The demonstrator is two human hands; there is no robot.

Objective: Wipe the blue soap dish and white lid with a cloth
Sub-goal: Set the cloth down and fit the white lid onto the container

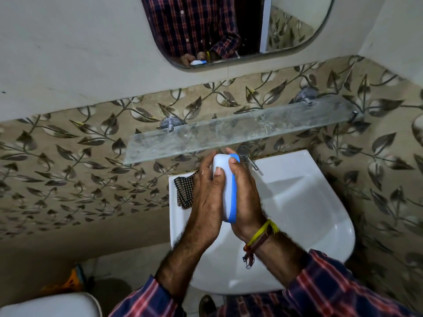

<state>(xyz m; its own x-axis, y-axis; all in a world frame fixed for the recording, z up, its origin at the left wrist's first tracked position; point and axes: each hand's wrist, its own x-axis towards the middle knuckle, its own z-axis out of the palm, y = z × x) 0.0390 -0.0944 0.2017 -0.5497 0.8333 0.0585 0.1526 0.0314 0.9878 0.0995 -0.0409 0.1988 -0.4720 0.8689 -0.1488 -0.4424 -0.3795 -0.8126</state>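
Note:
Both my hands hold the closed soap case on edge above the white basin. The white lid faces left, and my left hand grips it with the thumb laid across its top. The blue soap dish shows as a blue band on the right side, where my right hand curls round it, fingertips over the far end. A dark checked cloth lies on the basin's left rim, just behind my left hand and touching neither part of the case.
A glass shelf juts from the leaf-patterned wall just above my hands. A chrome tap stands behind the case. A mirror hangs higher up. A white toilet lid sits at the bottom left.

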